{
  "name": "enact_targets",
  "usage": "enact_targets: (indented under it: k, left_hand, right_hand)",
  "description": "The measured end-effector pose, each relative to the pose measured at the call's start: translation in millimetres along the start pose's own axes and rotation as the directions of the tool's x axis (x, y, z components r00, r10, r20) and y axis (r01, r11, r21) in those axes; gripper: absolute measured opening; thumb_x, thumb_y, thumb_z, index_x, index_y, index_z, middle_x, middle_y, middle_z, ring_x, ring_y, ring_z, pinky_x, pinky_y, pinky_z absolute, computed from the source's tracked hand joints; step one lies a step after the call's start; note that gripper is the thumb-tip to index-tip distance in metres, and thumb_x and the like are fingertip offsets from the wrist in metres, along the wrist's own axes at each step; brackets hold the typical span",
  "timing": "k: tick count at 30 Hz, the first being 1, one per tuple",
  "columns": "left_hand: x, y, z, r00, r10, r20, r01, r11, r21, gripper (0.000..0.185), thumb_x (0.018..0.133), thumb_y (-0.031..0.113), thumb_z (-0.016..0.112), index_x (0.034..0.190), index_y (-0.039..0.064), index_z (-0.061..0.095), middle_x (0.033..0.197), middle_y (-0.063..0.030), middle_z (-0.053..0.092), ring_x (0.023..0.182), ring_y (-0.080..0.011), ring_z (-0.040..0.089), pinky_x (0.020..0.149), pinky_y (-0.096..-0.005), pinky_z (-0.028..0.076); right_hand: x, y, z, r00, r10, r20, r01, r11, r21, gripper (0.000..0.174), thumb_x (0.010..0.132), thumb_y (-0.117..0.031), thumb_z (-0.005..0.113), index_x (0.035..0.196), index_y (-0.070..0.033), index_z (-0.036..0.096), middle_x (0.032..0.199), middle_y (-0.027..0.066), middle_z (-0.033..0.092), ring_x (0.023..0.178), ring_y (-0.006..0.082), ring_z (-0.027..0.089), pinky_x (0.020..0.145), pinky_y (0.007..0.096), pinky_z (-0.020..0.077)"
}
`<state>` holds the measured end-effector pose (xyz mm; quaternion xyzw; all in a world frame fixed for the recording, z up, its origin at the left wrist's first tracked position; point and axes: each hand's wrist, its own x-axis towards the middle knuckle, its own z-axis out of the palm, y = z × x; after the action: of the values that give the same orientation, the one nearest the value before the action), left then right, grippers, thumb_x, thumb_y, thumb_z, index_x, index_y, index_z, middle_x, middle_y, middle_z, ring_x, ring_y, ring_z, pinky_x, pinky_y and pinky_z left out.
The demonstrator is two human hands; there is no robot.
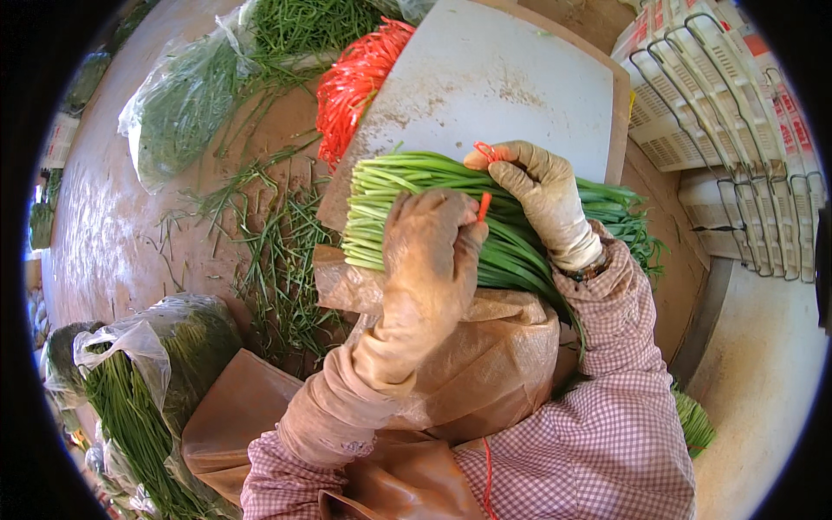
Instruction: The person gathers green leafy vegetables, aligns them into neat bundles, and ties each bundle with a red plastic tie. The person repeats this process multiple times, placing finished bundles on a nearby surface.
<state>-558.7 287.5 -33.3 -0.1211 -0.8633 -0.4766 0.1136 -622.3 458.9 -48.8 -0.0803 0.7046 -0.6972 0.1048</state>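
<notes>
A thick bundle of long green leafy stalks, perhaps garlic chives, lies across the near edge of a pale board, its cut pale ends to the left. Over the bundle, my left hand in a stained glove pinches one end of a red plastic tie between thumb and fingers. My right hand, in a dirty whitish glove, pinches a looped red end of tie at the bundle's far side. Whether both red ends belong to one strip is hidden. A heap of red ties rests beside the board's left edge.
The board has dirt specks. Loose green trimmings litter the floor at left. Plastic bags of greens stand at upper left and lower left. White plastic crates with metal wire handles stand at right. Brown sheeting covers the lap.
</notes>
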Motion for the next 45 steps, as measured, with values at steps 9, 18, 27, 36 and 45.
enact_targets:
  k: [9, 18, 27, 36, 45]
  left_hand:
    - [7, -3, 6, 0.999, -0.045, 0.001, 0.044, 0.998, 0.039, 0.006, 0.087, 0.005, 0.065, 0.088, 0.0, 0.062, 0.083, -0.0139, 0.059, 0.082, -0.0343, 0.055, 0.078, -0.0412, 0.044]
    - [7, -3, 11, 0.998, -0.036, -0.047, 0.04, 0.996, 0.083, 0.006, 0.083, 0.006, 0.066, 0.085, 0.001, 0.063, 0.084, -0.0167, 0.063, 0.085, -0.0404, 0.058, 0.082, -0.0477, 0.044]
    - [5, -4, 12, 0.998, -0.022, -0.062, 0.028, 0.994, 0.109, 0.006, 0.082, 0.007, 0.065, 0.084, 0.002, 0.064, 0.086, -0.0164, 0.063, 0.086, -0.0399, 0.059, 0.085, -0.0484, 0.045]
    - [3, -2, 15, 0.996, -0.035, -0.077, 0.045, 0.99, 0.137, 0.008, 0.082, 0.008, 0.064, 0.088, 0.002, 0.065, 0.088, -0.0167, 0.064, 0.088, -0.0401, 0.059, 0.095, -0.0512, 0.044]
    - [-7, 2, 21, 0.997, 0.011, -0.081, 0.016, 0.946, 0.324, 0.015, 0.082, 0.013, 0.066, 0.093, 0.004, 0.061, 0.099, -0.0149, 0.06, 0.093, -0.0363, 0.059, 0.1, -0.0542, 0.041]
  right_hand:
    - [-6, 2, -5, 0.995, -0.053, 0.08, 0.053, 0.999, -0.009, 0.016, 0.096, -0.008, 0.064, 0.107, 0.002, 0.071, 0.103, 0.0061, 0.074, 0.097, 0.0118, 0.065, 0.092, 0.027, 0.0508]
    - [-11, 4, -7, 0.991, -0.057, 0.118, 0.062, 0.997, -0.038, 0.016, 0.096, -0.009, 0.065, 0.108, 0.0, 0.071, 0.102, 0.0045, 0.074, 0.096, 0.0112, 0.065, 0.091, 0.0266, 0.0512]
    - [-11, 5, -7, 0.99, -0.071, 0.123, 0.066, 0.997, 0.048, 0.015, 0.095, -0.006, 0.065, 0.107, -0.002, 0.072, 0.105, 0.0069, 0.074, 0.101, 0.0153, 0.067, 0.095, 0.0284, 0.0509]
    - [-12, 12, -11, 0.965, -0.188, 0.182, 0.211, 0.971, -0.116, 0.018, 0.091, -0.008, 0.071, 0.108, -0.002, 0.073, 0.11, 0.0112, 0.071, 0.114, 0.0214, 0.062, 0.098, 0.0322, 0.0495]
    - [-17, 2, -7, 0.963, -0.179, 0.201, 0.209, 0.967, -0.145, 0.022, 0.085, -0.015, 0.077, 0.102, -0.002, 0.075, 0.102, 0.0078, 0.075, 0.117, 0.0259, 0.061, 0.101, 0.0374, 0.0475]
